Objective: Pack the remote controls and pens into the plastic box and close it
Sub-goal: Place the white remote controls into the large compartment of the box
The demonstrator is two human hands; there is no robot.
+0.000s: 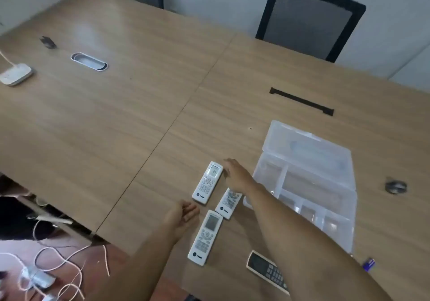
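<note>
Three white remote controls lie on the wooden table: a far one, a middle one partly under my right forearm, and a near one. A dark-faced remote lies nearer, half hidden by my right arm. The clear plastic box stands open at the right, lid tilted back, compartments bare. My right hand reaches over beside the far remote's top, fingers spread, holding nothing. My left hand hovers left of the remotes, fingers loosely curled and empty. No pens are visible.
A small blue object lies by the box's near corner. A black bar lies beyond the box, a dark ring to its right. A white device sits far left. Black chairs stand behind. Cables trail on the floor.
</note>
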